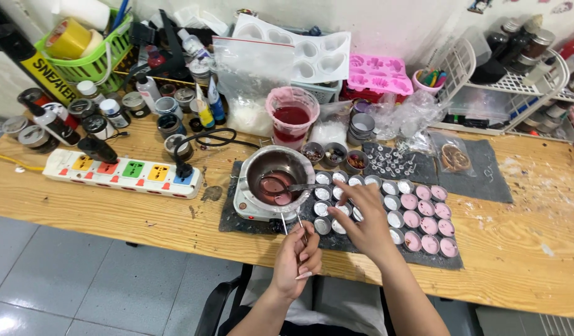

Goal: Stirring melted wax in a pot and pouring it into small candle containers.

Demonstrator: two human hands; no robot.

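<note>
Head view: your left hand (297,254) pinches thin wicks (299,225) at the near bench (112,211) edge; your right hand (362,218), fingers spread and empty, hovers over the small cups (386,211). Place each wick upright, centred.

Clear zip bag (253,65) w/ red strip, back centre; black-yellow sign (47,78) far left; white-labelled bottles (106,106) nearby.
</note>
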